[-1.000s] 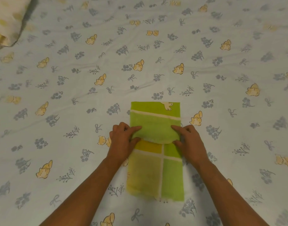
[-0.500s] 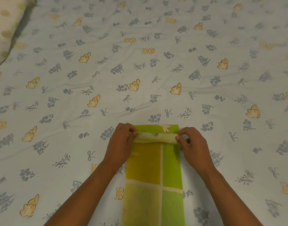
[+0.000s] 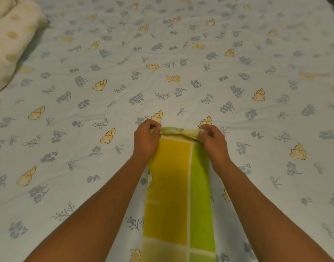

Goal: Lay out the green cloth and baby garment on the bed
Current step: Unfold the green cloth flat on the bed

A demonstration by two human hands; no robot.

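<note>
A green and yellow cloth [image 3: 179, 186] lies as a long strip on the bed [image 3: 124, 91], running from the bottom edge of the view up to my hands. Its far end is a narrow rolled fold. My left hand [image 3: 146, 139] pinches the left end of that fold. My right hand [image 3: 212, 138] pinches the right end. Both forearms reach in from the bottom, on either side of the strip. No baby garment is in view.
The bed sheet is pale blue, printed with yellow animals and grey flowers, and spreads wide beyond my hands. A cream pillow [image 3: 9, 38] with yellow dots lies at the far left corner.
My hands have unrolled the cloth away from me: the folded part shrank to a thin roll and more yellow and green panels lie flat behind it.
</note>
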